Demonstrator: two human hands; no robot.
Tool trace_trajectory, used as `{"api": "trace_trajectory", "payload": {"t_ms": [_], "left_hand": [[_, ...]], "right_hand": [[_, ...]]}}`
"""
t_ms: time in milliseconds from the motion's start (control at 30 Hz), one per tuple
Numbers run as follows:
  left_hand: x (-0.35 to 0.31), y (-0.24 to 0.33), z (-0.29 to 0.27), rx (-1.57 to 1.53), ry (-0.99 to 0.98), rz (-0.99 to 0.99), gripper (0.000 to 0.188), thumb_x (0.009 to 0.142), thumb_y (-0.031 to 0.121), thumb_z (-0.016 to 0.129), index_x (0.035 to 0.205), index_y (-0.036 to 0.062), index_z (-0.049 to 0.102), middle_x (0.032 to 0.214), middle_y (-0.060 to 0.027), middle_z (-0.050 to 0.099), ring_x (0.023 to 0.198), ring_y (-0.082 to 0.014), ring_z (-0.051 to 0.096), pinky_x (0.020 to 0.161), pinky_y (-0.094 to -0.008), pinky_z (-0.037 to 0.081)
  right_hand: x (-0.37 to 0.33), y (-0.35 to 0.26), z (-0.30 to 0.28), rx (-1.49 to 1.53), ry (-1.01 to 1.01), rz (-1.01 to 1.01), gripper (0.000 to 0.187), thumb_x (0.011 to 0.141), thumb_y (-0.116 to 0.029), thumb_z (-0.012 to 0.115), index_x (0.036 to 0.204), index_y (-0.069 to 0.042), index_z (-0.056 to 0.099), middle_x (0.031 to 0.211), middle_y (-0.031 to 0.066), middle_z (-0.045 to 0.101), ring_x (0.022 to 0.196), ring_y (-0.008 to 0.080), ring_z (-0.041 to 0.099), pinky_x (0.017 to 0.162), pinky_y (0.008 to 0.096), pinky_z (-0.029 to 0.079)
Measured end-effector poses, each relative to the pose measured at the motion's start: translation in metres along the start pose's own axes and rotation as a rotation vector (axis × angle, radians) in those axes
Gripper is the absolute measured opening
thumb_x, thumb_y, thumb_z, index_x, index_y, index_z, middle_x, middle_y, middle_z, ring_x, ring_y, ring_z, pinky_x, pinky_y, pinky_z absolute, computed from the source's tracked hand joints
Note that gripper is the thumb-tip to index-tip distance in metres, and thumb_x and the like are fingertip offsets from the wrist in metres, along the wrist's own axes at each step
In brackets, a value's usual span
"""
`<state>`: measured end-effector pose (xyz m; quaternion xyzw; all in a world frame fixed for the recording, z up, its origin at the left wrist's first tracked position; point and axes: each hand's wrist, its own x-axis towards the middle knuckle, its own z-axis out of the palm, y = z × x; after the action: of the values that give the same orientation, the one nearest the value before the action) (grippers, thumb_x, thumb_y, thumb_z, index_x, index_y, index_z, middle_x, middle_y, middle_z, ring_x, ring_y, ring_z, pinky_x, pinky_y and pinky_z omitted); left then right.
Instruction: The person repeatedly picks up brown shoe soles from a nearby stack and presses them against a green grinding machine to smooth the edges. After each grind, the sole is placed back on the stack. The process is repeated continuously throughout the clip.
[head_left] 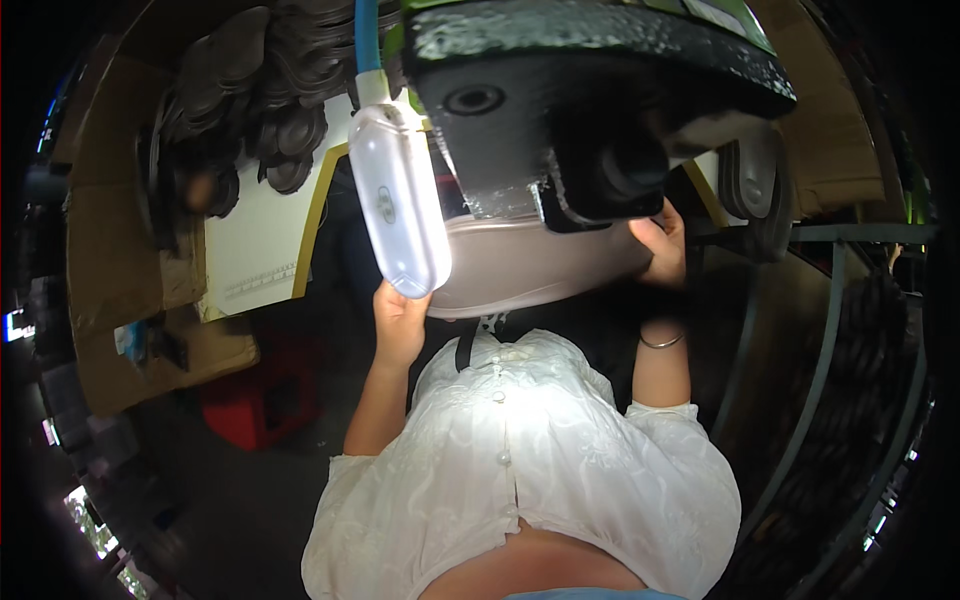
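Observation:
A long, smooth, grey-brown piece that looks like a shoe sole (540, 265) spans the space between my hands, below a black machine head (600, 110). At its left end, my left hand (402, 322) is closed on the edge, with its fingertips partly behind a lit white lamp (400, 200). My right hand (662, 245) grips the other end, thumb on the near face and fingers behind. The machine head hides part of the far edge of the sole. Whether the sole touches the machine cannot be made out.
Dark soles (290, 140) lie heaped at the far left beside a cardboard box (120, 230). A white board with a yellow edge (255, 240) stands left of the lamp. More soles (750, 175) are at the right, above a metal rack (830, 320). A red stool (255, 400) is low on the left.

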<state>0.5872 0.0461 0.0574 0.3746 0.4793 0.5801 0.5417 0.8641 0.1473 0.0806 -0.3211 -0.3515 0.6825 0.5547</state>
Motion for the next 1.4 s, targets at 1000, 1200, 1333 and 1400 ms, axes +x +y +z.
{"api": "trace_trajectory", "payload": {"t_ms": [1000,1200,1333,1400], "left_hand": [[0.022,-0.056,0.018,0.451,-0.313,-0.341,0.03,0.08,0.016,0.065,0.104,0.0005,0.056,0.078,-0.0041,0.062,0.069,-0.0068,0.055,0.063,-0.0202,0.045],[0.06,-0.081,-0.073,0.691,-0.153,-0.047,0.024,0.083,0.016,0.057,0.101,-0.0001,0.057,0.079,-0.0062,0.062,0.074,-0.0125,0.058,0.067,-0.0247,0.046],[0.126,0.01,-0.061,0.842,0.307,0.354,0.028,0.076,0.017,0.062,0.097,-0.0002,0.057,0.079,-0.0133,0.062,0.069,-0.0251,0.061,0.064,-0.0324,0.047],[0.165,0.042,-0.088,1.073,0.59,0.566,0.038,0.076,0.021,0.063,0.107,0.004,0.051,0.095,-0.0134,0.055,0.091,-0.028,0.052,0.081,-0.0368,0.041]], "right_hand": [[0.004,-0.072,-0.023,-0.355,0.653,-0.733,0.03,0.084,-0.01,0.052,0.113,-0.002,0.052,0.093,0.0098,0.059,0.074,0.0128,0.057,0.062,0.0252,0.048],[-0.03,-0.098,-0.168,-0.194,0.983,-0.529,0.04,0.081,-0.019,0.057,0.117,-0.003,0.048,0.084,0.0117,0.053,0.07,0.0203,0.055,0.06,0.03,0.049],[-0.044,-0.084,-0.183,-0.191,1.119,-0.45,0.041,0.084,-0.032,0.056,0.114,-0.004,0.049,0.066,0.0053,0.047,0.056,0.0151,0.047,0.054,0.0256,0.043],[-0.036,-0.079,-0.157,-0.269,1.136,-0.566,0.04,0.087,-0.031,0.053,0.116,-0.003,0.047,0.052,0.0001,0.04,0.044,0.0101,0.039,0.044,0.0214,0.037]]}}
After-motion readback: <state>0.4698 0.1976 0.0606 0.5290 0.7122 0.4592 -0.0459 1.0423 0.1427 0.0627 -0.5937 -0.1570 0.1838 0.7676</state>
